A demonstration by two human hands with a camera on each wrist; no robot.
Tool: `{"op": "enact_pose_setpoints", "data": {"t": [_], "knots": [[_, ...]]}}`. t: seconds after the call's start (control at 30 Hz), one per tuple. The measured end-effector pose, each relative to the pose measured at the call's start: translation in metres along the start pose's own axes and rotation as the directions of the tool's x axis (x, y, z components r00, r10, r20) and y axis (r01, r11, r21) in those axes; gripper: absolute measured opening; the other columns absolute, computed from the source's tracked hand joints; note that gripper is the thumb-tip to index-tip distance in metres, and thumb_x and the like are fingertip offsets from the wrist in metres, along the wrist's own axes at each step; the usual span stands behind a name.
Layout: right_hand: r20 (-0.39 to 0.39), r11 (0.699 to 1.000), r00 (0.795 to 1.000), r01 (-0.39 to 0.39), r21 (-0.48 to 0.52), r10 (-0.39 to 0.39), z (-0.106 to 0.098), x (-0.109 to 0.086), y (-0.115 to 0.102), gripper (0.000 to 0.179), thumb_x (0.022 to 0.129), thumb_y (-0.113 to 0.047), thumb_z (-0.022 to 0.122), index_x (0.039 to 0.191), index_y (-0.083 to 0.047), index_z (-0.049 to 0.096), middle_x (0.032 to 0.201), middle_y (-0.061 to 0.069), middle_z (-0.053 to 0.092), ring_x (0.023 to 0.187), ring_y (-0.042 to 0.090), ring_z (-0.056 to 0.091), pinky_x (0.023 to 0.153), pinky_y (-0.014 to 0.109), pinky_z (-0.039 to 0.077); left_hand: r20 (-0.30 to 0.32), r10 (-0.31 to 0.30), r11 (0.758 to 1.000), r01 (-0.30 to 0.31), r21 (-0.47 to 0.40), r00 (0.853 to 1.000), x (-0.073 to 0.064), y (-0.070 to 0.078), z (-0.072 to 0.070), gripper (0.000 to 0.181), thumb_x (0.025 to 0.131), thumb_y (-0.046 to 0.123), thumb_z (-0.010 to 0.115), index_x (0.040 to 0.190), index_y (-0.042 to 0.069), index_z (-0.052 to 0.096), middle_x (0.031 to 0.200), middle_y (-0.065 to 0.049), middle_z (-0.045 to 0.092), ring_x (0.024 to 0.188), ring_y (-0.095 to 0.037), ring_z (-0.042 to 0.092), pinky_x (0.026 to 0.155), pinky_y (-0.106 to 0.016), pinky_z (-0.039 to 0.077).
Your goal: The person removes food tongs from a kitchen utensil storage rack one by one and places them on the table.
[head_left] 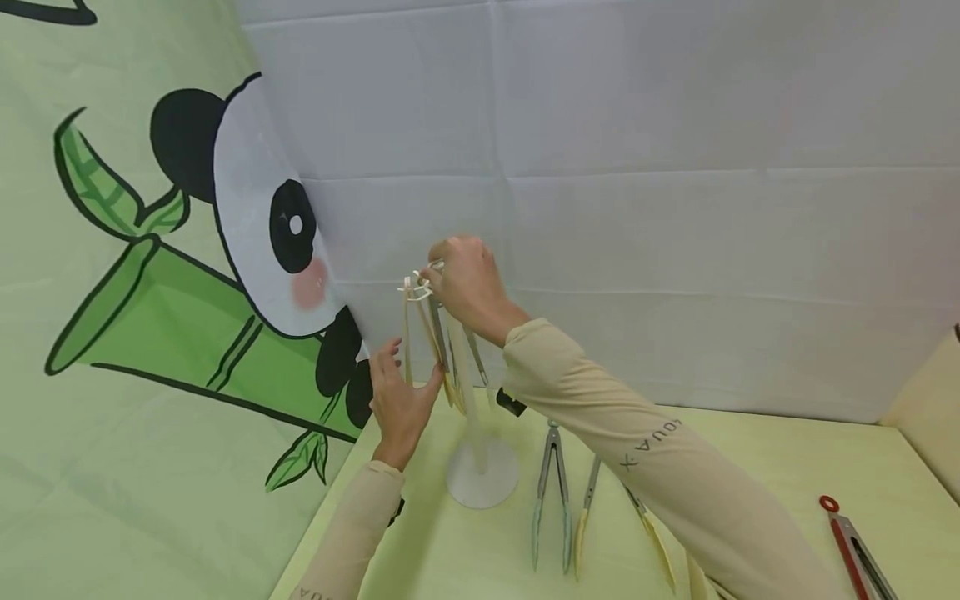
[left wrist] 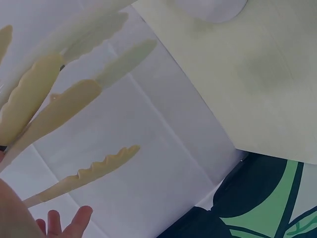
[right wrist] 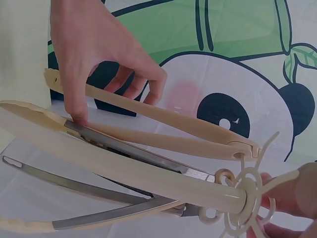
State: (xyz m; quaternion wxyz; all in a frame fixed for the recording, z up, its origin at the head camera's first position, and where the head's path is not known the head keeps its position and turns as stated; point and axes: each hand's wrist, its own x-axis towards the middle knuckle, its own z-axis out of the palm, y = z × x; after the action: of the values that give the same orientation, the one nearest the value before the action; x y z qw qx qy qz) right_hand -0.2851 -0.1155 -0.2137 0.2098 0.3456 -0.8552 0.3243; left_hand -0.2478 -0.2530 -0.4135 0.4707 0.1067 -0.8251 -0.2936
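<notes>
A white stand with a ring of hooks [right wrist: 250, 193] on top holds several hanging tongs; its round base [head_left: 482, 483] rests on the table. My right hand [head_left: 468, 283] pinches the hook ring at the top. Around the hanging beige tongs [right wrist: 173, 144] is my left hand [head_left: 401, 398], its fingers spread. The left thumb touches one arm of these tongs, and the fingers lie beside the other arm. Metal tongs with pale yellow tips [right wrist: 114, 218] hang from the stand too. Scalloped tips [left wrist: 111, 166] show close to my left fingers in the left wrist view.
On the pale table lie tongs with mint tips [head_left: 552, 500], tongs with yellow tips [head_left: 585, 521] partly behind my right sleeve, and red-handled tongs [head_left: 855, 550] at the right. A small black object [head_left: 512, 402] sits behind the stand. A panda-print cloth [head_left: 187, 292] hangs at the left.
</notes>
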Motion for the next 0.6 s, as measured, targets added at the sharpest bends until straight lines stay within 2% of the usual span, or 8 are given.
{"op": "enact_pose_setpoints", "data": {"t": [0.17, 0.3, 0.47, 0.6], "knots": [[0.008, 1.0, 1.0, -0.015, 0.007, 0.015, 0.0, 0.0, 0.0, 0.02, 0.088, -0.022, 0.069, 0.099, -0.006, 0.074, 0.103, 0.008, 0.07, 0.095, 0.021, 0.062, 0.083, 0.03, 0.047, 0.027, 0.035, 0.999, -0.035, -0.017, 0.999, 0.005, 0.001, 0.003, 0.062, 0.077, 0.028, 0.074, 0.129, 0.011, 0.046, 0.114, -0.012, 0.053, 0.099, -0.029, 0.055, 0.057, -0.051, 0.048], [0.019, 0.999, 1.0, -0.022, 0.024, 0.022, 0.0, 0.0, 0.001, 0.021, 0.088, -0.022, 0.069, 0.101, -0.006, 0.074, 0.104, 0.008, 0.069, 0.096, 0.021, 0.062, 0.083, 0.029, 0.048, -0.019, 0.046, 0.999, -0.047, -0.011, 0.999, 0.007, 0.001, 0.003, 0.057, 0.077, 0.022, 0.071, 0.127, 0.008, 0.048, 0.108, -0.012, 0.056, 0.096, -0.03, 0.056, 0.062, -0.053, 0.048], [0.008, 1.0, 1.0, 0.0, 0.008, 0.0, -0.001, -0.001, 0.002, 0.021, 0.088, -0.022, 0.068, 0.101, -0.005, 0.074, 0.102, 0.009, 0.069, 0.095, 0.022, 0.062, 0.084, 0.031, 0.048, -0.105, 0.041, 0.998, -0.035, 0.052, 0.994, 0.01, -0.003, 0.004, 0.053, 0.078, 0.022, 0.069, 0.125, 0.006, 0.049, 0.105, -0.013, 0.055, 0.092, -0.032, 0.056, 0.066, -0.055, 0.046], [0.005, 1.0, 1.0, 0.009, -0.003, -0.009, -0.001, -0.001, 0.003, 0.021, 0.088, -0.022, 0.068, 0.101, -0.006, 0.074, 0.102, 0.008, 0.07, 0.096, 0.023, 0.062, 0.085, 0.033, 0.047, -0.114, 0.017, 0.997, -0.008, 0.077, 0.993, 0.011, -0.005, 0.004, 0.055, 0.079, 0.028, 0.07, 0.126, 0.007, 0.049, 0.105, -0.015, 0.053, 0.094, -0.032, 0.054, 0.071, -0.057, 0.044]]}}
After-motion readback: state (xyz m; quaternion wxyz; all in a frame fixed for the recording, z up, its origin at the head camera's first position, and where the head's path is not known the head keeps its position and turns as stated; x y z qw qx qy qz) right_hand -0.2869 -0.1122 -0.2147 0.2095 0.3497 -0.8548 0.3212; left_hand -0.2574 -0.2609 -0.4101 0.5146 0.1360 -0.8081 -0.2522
